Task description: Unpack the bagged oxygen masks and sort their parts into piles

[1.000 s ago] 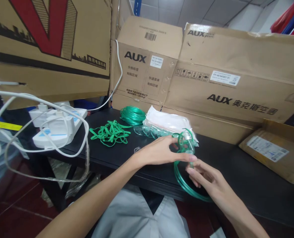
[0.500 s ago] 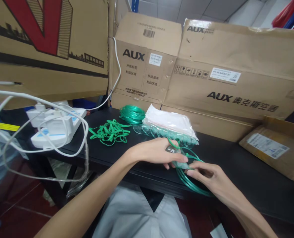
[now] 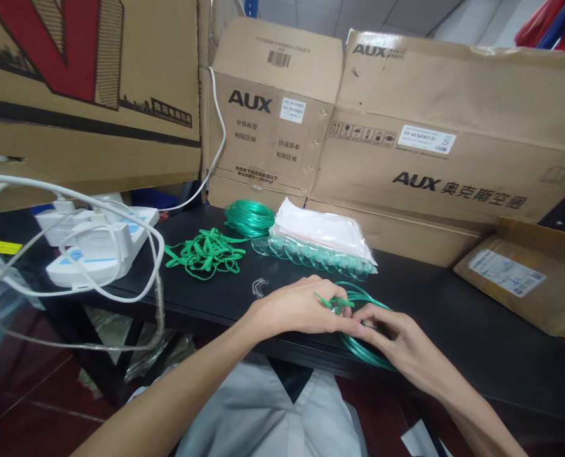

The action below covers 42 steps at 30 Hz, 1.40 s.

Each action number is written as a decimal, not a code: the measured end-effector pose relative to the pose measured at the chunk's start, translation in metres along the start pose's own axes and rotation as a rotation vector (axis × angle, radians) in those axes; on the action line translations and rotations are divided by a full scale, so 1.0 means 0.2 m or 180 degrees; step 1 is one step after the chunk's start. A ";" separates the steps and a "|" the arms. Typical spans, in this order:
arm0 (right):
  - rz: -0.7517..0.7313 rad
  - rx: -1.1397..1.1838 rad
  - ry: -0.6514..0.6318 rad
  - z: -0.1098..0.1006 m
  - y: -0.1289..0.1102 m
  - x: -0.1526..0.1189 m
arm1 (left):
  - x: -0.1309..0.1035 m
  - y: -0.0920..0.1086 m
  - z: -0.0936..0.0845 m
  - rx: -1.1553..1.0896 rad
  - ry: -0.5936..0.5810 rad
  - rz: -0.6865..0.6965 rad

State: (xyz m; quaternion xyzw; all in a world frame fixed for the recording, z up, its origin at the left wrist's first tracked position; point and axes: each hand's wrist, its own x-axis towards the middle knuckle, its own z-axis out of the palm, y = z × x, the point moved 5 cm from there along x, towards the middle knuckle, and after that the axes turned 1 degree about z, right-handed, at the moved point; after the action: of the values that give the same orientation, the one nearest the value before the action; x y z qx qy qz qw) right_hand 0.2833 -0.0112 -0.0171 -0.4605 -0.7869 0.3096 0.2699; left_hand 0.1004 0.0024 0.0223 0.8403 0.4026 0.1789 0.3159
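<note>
My left hand [image 3: 308, 304] is closed around a clear greenish mask, mostly hidden by the fingers. A green elastic strap [image 3: 334, 303] pokes out between its fingers. Fingertips of my right hand [image 3: 390, 330] pinch together against the left hand's, where the mask meets the green tubing; the exact grip is hidden. That coiled green tubing [image 3: 365, 352] loops behind and below both hands, over the table's front edge. Beyond them lies a row of clear green masks [image 3: 311, 257] under white plastic packets [image 3: 318, 226].
Loose green straps [image 3: 206, 254] and a coil of green tubing [image 3: 249, 218] lie left of the masks. Thin silvery strips [image 3: 259, 287] rest nearer. A power strip [image 3: 92, 270] with looping white cables stands left. Cardboard boxes [image 3: 454, 152] wall the back; a smaller box [image 3: 515, 279] sits right.
My left hand has turned over the mask, covering more of it, and the strap now stands out between its fingers. The silvery strips have come into sight. The view has shifted slightly.
</note>
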 end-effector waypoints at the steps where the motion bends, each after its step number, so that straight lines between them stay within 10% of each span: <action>1: -0.0025 -0.0003 -0.0001 0.00 -0.01 0.00 | 0.00 0.00 0.00 -0.0029 -0.0024 0.0052; 13: -0.0252 0.0000 -0.0178 -0.01 -0.03 0.00 | -0.05 0.05 0.00 0.0618 0.0156 0.0622; 21: 0.0076 -0.0140 0.0298 -0.05 0.06 0.00 | -0.18 0.04 -0.26 0.0902 0.1017 0.0745; 30: -0.0341 -0.0937 0.0416 -0.04 -0.07 -0.01 | -0.02 -0.14 -0.10 0.0696 0.0703 0.0131; 42: -0.0763 -0.2417 0.0744 -0.23 0.10 -0.36 | -0.05 -0.06 -0.14 0.1002 0.0795 0.0350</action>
State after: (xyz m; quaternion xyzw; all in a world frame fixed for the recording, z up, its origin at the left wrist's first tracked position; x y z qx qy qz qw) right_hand 0.3577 -0.0564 -0.0125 -0.4645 -0.8573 -0.0906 0.2026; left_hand 0.0728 0.0113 0.0350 0.8713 0.4153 0.2335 0.1180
